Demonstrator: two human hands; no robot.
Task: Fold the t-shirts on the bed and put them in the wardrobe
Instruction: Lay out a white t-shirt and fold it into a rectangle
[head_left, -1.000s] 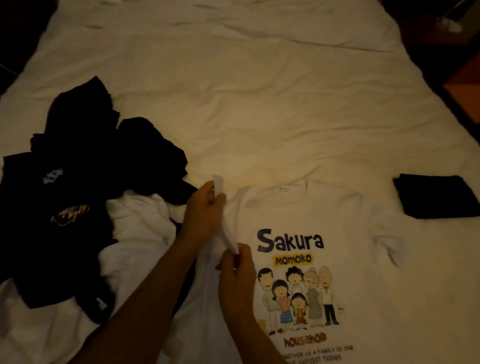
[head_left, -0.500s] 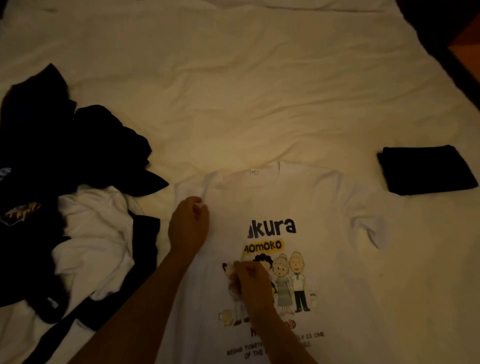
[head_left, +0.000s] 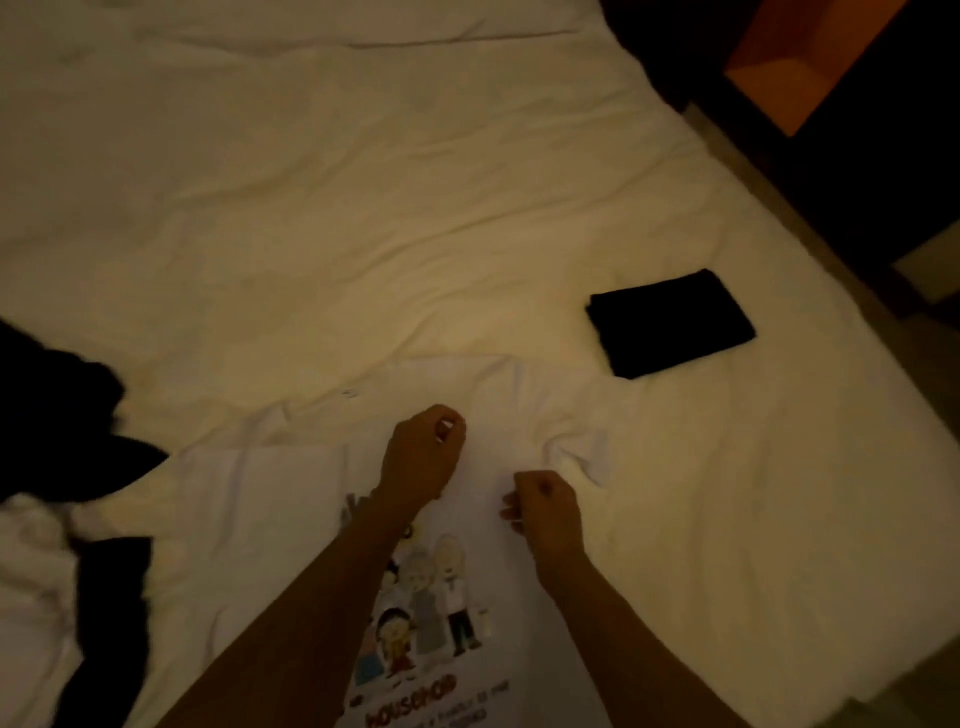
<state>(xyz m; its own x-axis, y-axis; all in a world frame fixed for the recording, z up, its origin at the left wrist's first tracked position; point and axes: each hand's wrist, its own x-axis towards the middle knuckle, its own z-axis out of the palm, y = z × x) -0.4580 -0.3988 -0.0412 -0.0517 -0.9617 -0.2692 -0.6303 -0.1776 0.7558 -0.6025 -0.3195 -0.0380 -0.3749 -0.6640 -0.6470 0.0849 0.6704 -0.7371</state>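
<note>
Shirt (head_left: 291, 499), white: your left hand (head_left: 423, 457) and right hand (head_left: 545, 512), fingers curled, grip unclear, crossed toward its unfolded right sleeve (head_left: 582, 457).

The far half of the bed (head_left: 363, 182) lies open sheet. A folded black shirt (head_left: 670, 322) sits to the right, near the edge. A heap of dark clothes (head_left: 57, 415) crowds the left side.

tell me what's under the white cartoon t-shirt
The white cartoon t-shirt lies spread on the bed sheet. Anything else beneath it is covered and cannot be seen.
</note>
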